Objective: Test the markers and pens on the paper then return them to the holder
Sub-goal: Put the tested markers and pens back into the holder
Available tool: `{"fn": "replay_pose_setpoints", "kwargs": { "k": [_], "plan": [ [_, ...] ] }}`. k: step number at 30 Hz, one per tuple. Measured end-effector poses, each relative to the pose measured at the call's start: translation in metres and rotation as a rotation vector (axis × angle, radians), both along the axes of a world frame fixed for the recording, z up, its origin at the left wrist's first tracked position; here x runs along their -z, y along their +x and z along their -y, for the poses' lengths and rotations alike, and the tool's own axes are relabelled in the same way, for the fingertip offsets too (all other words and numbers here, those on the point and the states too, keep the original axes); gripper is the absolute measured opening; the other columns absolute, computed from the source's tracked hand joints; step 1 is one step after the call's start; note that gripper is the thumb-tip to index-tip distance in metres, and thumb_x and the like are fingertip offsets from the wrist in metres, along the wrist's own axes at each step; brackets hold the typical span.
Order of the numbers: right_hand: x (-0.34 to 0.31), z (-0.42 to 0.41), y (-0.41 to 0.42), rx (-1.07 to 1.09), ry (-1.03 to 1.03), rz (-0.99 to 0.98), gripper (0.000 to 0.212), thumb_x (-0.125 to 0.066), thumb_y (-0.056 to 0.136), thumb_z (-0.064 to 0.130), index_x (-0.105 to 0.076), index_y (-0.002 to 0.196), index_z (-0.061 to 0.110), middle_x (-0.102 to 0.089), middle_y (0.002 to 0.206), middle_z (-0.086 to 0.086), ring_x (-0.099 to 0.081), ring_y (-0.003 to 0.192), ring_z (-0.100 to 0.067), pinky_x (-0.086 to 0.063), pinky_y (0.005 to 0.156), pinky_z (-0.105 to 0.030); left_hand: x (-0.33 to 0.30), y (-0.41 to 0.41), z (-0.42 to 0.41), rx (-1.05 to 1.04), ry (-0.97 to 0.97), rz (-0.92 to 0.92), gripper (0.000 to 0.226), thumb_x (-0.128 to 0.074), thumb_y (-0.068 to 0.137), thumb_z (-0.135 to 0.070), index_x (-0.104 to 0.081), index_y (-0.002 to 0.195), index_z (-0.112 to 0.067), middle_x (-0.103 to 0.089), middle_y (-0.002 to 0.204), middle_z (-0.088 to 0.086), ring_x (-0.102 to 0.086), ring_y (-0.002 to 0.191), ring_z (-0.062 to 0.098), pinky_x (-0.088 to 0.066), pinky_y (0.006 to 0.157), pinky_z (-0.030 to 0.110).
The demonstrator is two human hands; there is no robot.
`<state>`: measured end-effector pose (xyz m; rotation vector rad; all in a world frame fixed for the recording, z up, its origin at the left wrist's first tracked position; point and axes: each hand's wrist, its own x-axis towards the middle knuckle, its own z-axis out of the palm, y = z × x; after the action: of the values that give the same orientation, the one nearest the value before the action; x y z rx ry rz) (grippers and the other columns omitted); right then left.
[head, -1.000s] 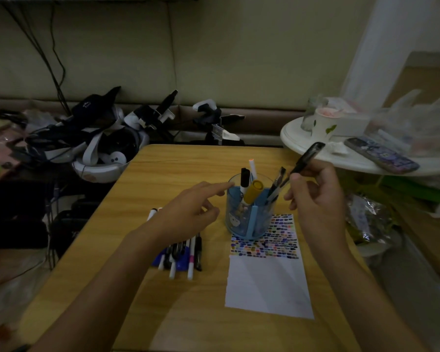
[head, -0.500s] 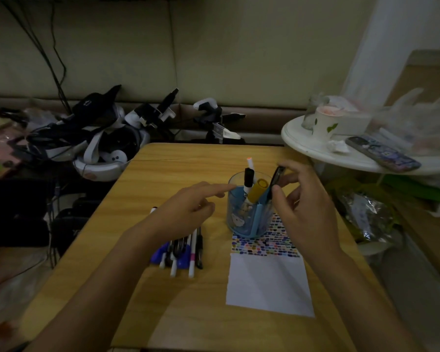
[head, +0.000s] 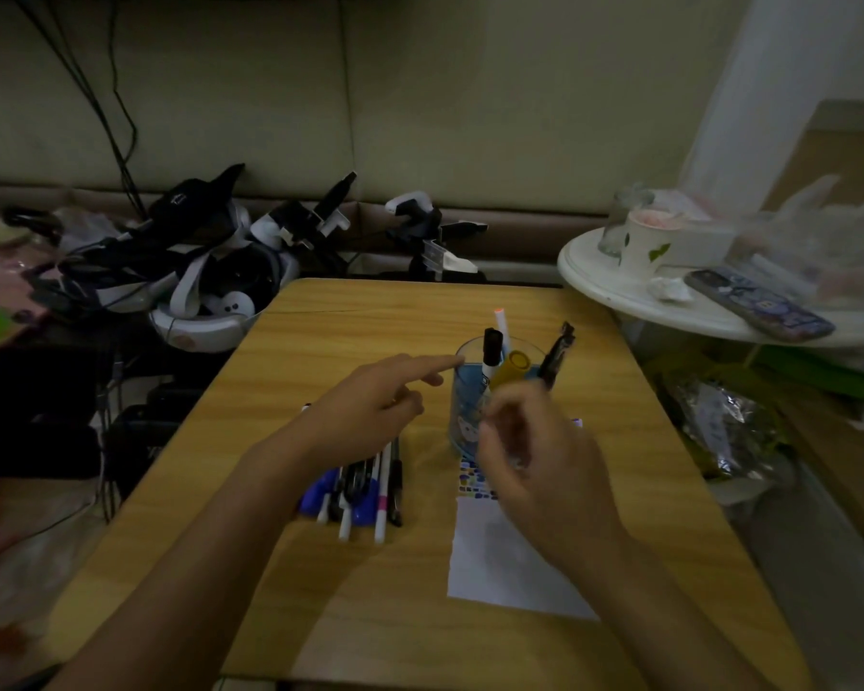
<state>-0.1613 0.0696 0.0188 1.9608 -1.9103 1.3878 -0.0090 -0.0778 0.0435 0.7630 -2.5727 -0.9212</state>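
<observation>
A clear blue holder (head: pixel 464 406) stands mid-table with a black marker (head: pixel 491 347), a white pen (head: pixel 501 322) and a yellow marker (head: pixel 516 365) in it. A black pen (head: pixel 560 352) leans out of its right side. My left hand (head: pixel 370 408) points its index finger at the holder's left rim and hovers over a row of loose pens (head: pixel 370 496). My right hand (head: pixel 537 461) is blurred, just in front of the holder, fingers loosely curled with nothing seen in them. It covers part of the white paper (head: pixel 505 566) with its coloured test marks (head: pixel 474 483).
The wooden table (head: pixel 320 341) ends close behind the holder. A white round side table (head: pixel 614 296) at the right carries a paper cup (head: pixel 644 247) and a remote (head: pixel 759 305). Headsets and controllers (head: pixel 210 286) lie piled at the back left. A crinkled bag (head: pixel 719 431) hangs at the right edge.
My right hand lowered the black pen into the holder, let go and drew back toward me. The pen now stands in the holder. My left hand has hardly moved.
</observation>
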Motion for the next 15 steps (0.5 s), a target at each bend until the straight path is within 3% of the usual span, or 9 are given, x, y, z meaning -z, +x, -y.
{"fn": "replay_pose_setpoints", "kwargs": {
  "k": [2,4,9,15],
  "plan": [
    [0.013,0.002,0.007,-0.089,0.176,-0.177,0.009,-0.052,0.096,0.027,-0.052,0.103,0.032,-0.052,0.085,0.014,-0.052,0.071,-0.005,-0.043,0.056,-0.021,-0.001,0.001,0.0,-0.002,-0.001,-0.005,0.06,-0.044,0.102,-0.008,-0.036,0.143,-0.051,-0.052,0.134,-0.011,-0.058,0.108,0.004,-0.052,0.093,0.031],
    [0.026,0.005,0.011,-0.153,0.299,-0.3,0.019,-0.052,0.095,0.028,-0.055,0.113,0.033,-0.052,0.097,0.013,-0.051,0.075,-0.005,-0.042,0.055,-0.026,-0.002,0.001,0.0,-0.005,-0.011,-0.006,0.061,-0.044,0.101,-0.007,-0.036,0.142,-0.052,-0.052,0.133,-0.011,-0.058,0.107,0.004,-0.052,0.092,0.029],
    [0.044,0.008,0.02,-0.272,0.462,-0.387,0.043,-0.035,0.094,0.035,-0.055,0.132,0.039,-0.052,0.121,0.008,-0.058,0.089,-0.014,-0.038,0.06,-0.026,-0.002,0.002,0.0,-0.003,-0.011,-0.009,0.061,-0.043,0.101,-0.005,-0.039,0.141,-0.052,-0.053,0.129,-0.013,-0.059,0.104,0.005,-0.052,0.092,0.033],
    [0.04,0.01,0.022,-0.197,0.429,-0.365,0.029,-0.039,0.095,0.044,-0.06,0.108,0.029,-0.052,0.107,0.008,-0.057,0.083,-0.013,-0.041,0.061,-0.028,-0.001,0.003,-0.001,-0.003,0.01,-0.016,0.063,-0.044,0.101,-0.005,-0.039,0.141,-0.052,-0.053,0.13,-0.013,-0.059,0.104,0.005,-0.052,0.094,0.034]
  ]
}}
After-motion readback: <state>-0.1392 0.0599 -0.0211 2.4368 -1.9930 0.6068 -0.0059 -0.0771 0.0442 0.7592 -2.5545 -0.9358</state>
